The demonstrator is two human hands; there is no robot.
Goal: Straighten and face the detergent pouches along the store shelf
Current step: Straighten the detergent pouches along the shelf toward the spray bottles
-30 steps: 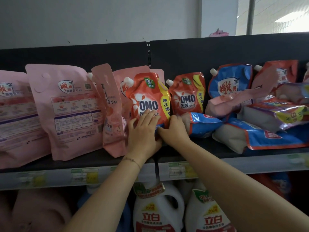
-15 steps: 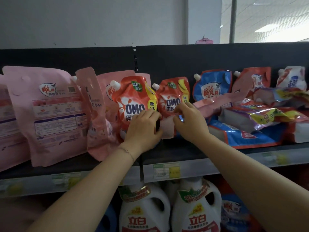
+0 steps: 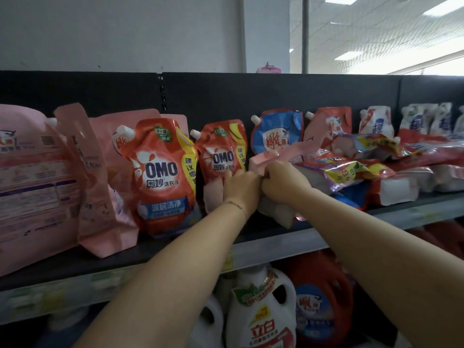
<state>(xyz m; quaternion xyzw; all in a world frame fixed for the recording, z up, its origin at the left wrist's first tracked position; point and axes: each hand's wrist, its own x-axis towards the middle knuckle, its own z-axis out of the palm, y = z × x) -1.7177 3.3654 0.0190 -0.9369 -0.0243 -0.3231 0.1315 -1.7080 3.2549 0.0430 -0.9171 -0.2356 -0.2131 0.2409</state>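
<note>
While the left hand [image 3: 241, 189] and right hand [image 3: 283, 182] both clench the pink pouch [image 3: 263, 160] mid-shelf [image 3: 276, 243], just right of the small OMO pouch [image 3: 222, 151], its long axis leans rightward onto the flat-lying heap [image 3: 364, 169], nearer the right hand.

pouches [image 3: 160, 172] red-orange; refill bags [image 3: 32, 177] pink; shelf [image 3: 276, 244] black; jug [image 3: 261, 315] white

Bright ceiling panels [image 3: 444, 7] up and right of the right hand [image 3: 283, 182] blow out to white, while the shelf [image 3: 276, 244] gets soft, even light and faint shadows. Below the left hand [image 3: 241, 189] it is dim. The OMO pouch [image 3: 163, 177] left of the hands is sharp. The pink pouch [image 3: 263, 160] they grip and the pouches far to either side smear, and the shelf edge bows.
</note>
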